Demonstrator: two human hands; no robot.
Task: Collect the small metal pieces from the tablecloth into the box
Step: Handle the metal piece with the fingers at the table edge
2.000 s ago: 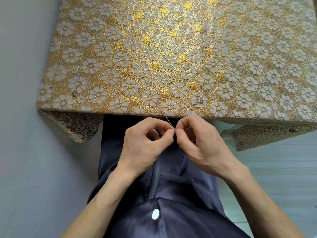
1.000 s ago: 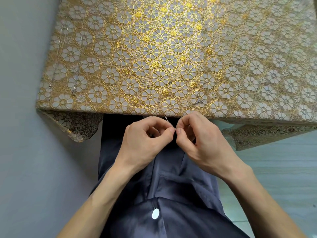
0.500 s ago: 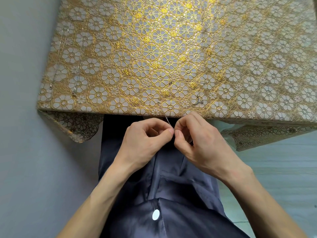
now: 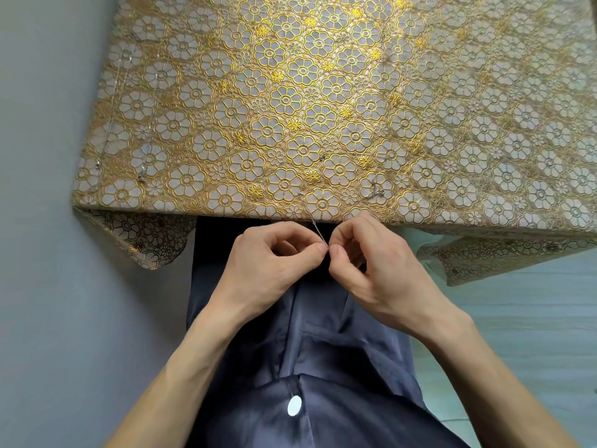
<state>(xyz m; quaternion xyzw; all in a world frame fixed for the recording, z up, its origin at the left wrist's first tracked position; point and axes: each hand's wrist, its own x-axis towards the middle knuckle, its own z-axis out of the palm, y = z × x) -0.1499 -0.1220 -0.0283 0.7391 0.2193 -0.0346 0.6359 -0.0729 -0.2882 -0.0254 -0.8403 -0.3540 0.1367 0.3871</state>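
A thin silver chain (image 4: 318, 232) runs from the tablecloth's near edge down to my hands, just below the table. My left hand (image 4: 268, 263) and my right hand (image 4: 371, 263) meet thumb to thumb and both pinch the chain's lower end. On the gold floral tablecloth (image 4: 323, 92) lie small metal pieces: a little cluster (image 4: 374, 190) near the front edge, a tiny bit (image 4: 322, 158) further in, and a clasp (image 4: 141, 176) at the left with a fine chain (image 4: 111, 124) along the left edge. No box is in view.
The table's front edge (image 4: 226, 218) is right above my hands, with cloth corners hanging at the left (image 4: 145, 240) and right (image 4: 484, 253). A grey wall is on the left, pale floor on the right. My dark shirt fills the lower middle.
Almost nothing: my hands stay together pinching the chain's end, with only small shifts of the fingertips.
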